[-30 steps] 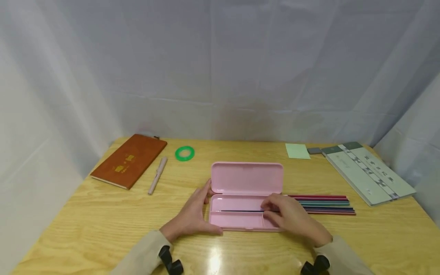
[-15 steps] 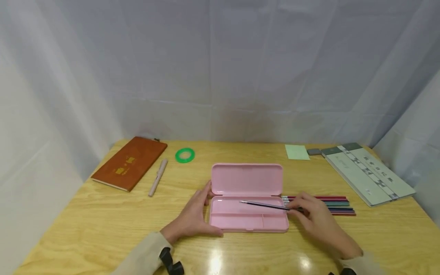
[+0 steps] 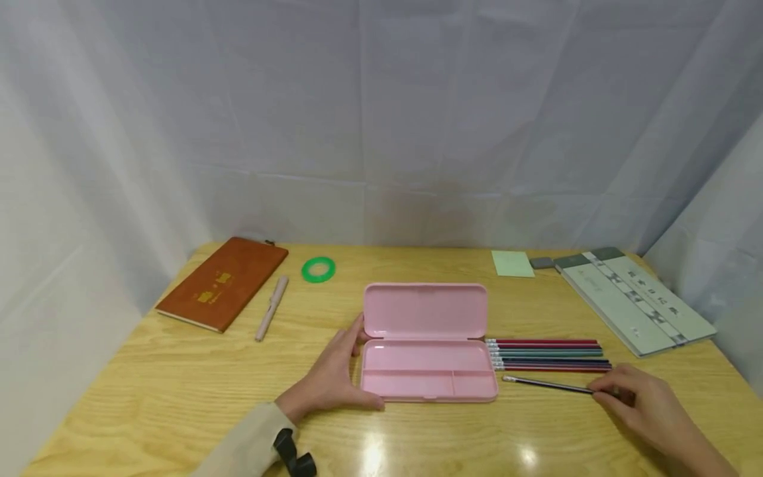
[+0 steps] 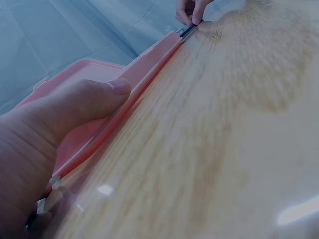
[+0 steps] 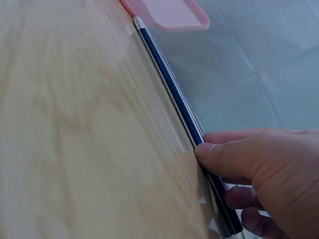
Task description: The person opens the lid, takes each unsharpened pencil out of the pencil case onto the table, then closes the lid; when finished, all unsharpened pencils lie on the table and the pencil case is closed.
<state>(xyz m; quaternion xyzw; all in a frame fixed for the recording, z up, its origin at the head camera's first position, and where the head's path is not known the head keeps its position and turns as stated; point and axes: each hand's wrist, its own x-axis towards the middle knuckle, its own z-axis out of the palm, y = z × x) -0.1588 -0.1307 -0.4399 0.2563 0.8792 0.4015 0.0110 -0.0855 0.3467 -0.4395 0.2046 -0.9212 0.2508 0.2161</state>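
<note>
A pink pencil case (image 3: 408,383) lies with its lid raised, its compartments bare. My left hand (image 3: 330,377) holds the case at its left end, thumb along the front edge and fingers at the back left corner; the left wrist view shows the thumb (image 4: 94,99) on the front wall. Off to the right, my right hand (image 3: 646,404) pinches a dark pencil (image 3: 551,384) near its far right end, between thumb and fingers. The pencil's pale eraser end points left toward the case. Several coloured pencils (image 3: 548,354) lie in a row just behind it.
A brown notebook (image 3: 223,281), a beige pen (image 3: 271,308) and a green tape roll (image 3: 318,269) lie at the left. Back right are green sticky notes (image 3: 512,264), a grey eraser (image 3: 541,263) and a pale green notebook (image 3: 634,301). A curtain (image 3: 417,132) surrounds the table.
My right hand has lifted the dark pencil out of the case and carried it right, down to the table in front of the pencil row. My left hand has stayed at the case.
</note>
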